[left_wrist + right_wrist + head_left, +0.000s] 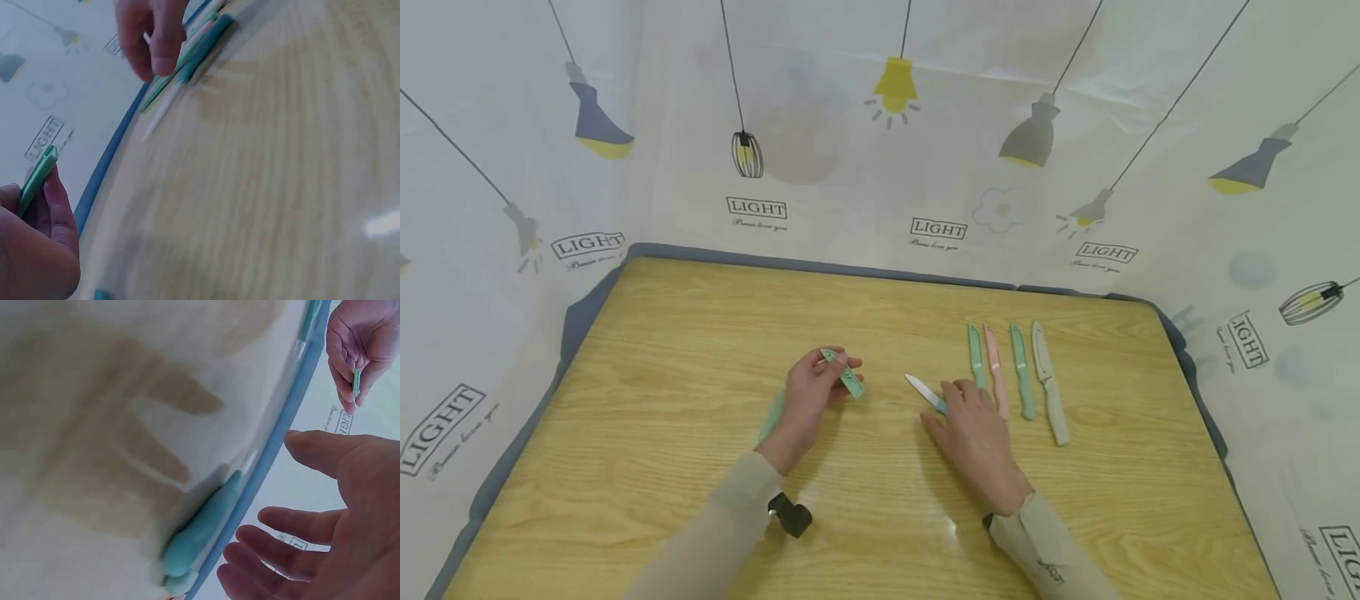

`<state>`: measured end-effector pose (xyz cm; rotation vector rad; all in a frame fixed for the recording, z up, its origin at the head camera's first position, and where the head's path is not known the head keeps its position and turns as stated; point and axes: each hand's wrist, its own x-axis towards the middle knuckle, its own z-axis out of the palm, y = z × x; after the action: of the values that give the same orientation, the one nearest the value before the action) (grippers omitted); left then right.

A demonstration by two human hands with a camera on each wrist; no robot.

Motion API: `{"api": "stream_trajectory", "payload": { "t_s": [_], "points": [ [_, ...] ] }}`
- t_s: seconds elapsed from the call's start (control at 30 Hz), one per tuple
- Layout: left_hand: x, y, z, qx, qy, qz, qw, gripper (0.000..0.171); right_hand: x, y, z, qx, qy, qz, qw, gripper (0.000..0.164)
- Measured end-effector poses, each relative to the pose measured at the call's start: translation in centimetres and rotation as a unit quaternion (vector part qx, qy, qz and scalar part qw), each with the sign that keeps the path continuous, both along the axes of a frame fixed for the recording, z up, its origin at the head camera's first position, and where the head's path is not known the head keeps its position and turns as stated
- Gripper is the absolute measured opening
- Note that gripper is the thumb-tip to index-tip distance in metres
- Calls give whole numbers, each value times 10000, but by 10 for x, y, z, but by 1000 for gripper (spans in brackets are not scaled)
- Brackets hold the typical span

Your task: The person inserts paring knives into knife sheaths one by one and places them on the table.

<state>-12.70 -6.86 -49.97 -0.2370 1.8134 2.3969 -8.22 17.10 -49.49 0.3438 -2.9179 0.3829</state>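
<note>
My left hand (808, 392) pinches a small green knife sheath (853, 383) between thumb and fingers, raised over the table. A small knife with a teal handle (203, 525) and a bare white blade (922, 390) lies on the table, its tip toward the left hand. Above that handle hovers my right hand (977, 429); in the right wrist view its fingers are spread and apart from the knife. Partly hidden by the left wrist is a green object (771, 421), which looks like a knife handle beside a pale blade in the right wrist view.
To the right lie a green knife (975, 354), a pink knife (994, 367), another green knife (1022, 375) and a longer cream knife (1051, 387), side by side. Curtains printed with lamps surround the wooden table (715, 317) at the back and sides.
</note>
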Motion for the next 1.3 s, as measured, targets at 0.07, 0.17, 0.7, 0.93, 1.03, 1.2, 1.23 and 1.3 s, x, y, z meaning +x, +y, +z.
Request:
{"api": "stream_trajectory", "payload": {
  "t_s": [0.07,0.17,0.7,0.93,1.03,1.2,1.23,1.3],
  "points": [
    [-3,-13,5,19,26,93,10000,46,-3,-5,3,-29,41,36,10000,48],
    [-7,-34,11,-37,48,232,9997,43,-7,-14,8,6,-15,169,9999,46],
    [-3,-107,9,-307,-226,591,9975,51,-8,-67,16,137,-373,916,9950,44],
    [3,-132,10,181,-214,920,9954,45,-4,-110,11,212,-208,1838,9825,45],
    [5,-140,11,334,-283,1097,9930,40,-4,-127,10,255,-153,2251,9739,42],
    [9,-147,11,378,-422,1279,9902,43,-4,-153,8,441,-203,2754,9601,39],
    [10,-148,11,376,-441,1305,9898,43,-4,-157,8,529,-197,2818,9578,39],
    [12,-149,12,340,-472,1347,9892,43,-4,-165,7,743,-169,2944,9526,41]
  ]
}}
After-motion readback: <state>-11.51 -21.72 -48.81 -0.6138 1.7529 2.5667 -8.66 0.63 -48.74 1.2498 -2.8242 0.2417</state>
